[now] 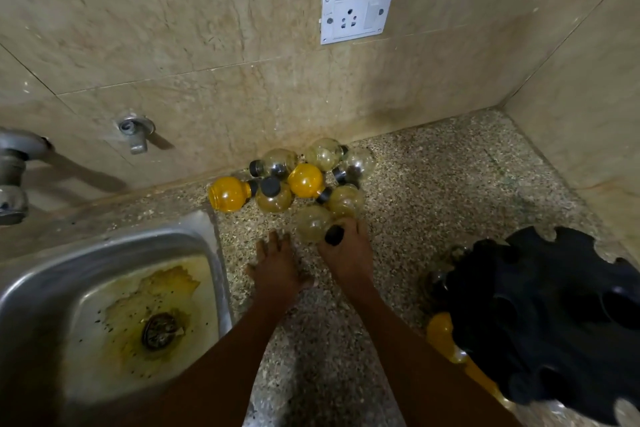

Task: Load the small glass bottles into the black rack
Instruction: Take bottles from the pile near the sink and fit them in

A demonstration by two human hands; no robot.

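A heap of small round glass bottles (304, 177) with black caps lies on the speckled counter against the back wall; some are clear, two are yellow (228, 193). My right hand (346, 250) grips the black cap end of a clear bottle (311, 224) at the heap's near edge. My left hand (277, 263) rests flat on the counter just left of it, fingers spread, holding nothing. The black rack (554, 319) stands at the right; a clear bottle (438, 279) and yellow bottles (441, 333) hang at its left side.
A stained steel sink (114, 308) lies at the left, with a tap (14, 180) above it and a wall valve (136, 132). A white power socket (355, 12) is set in the tiled back wall. A side wall closes the counter at the right.
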